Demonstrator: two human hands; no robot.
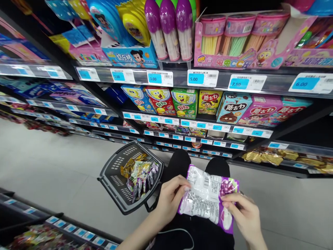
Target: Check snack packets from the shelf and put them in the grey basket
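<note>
1. Holding purple bag (201,199) above black trousers (195,225), barcode & text side up, grape pic nr its R edge.
2. L hand (169,198): pinching film nr bag's L edge, btwn thumb & finger.
3. R hand (243,210): pinching film nr R edge, alongside grape pic; other fingers partly hidden.
4. Step in hand, judging by pose: prob. looking over back print, bag spread btwn both hands. Can't tell if sealed.
5. Next move, as judged: calls for both pinches shifting together, or one loosening first, w/ no hard tug on thin film.
6. Lower L: basket (114,170) on floor (65,166), just beside L leg; inside, small pkts (142,173) heaped toward its R edge.
7. Ahead: cartoon boxes (184,104) lined up along front edge of middle shelf (231,130); above, pink-lidded tubs (238,31) in pink carton (229,61), just behind front edge of upper shelf (180,82).
</note>
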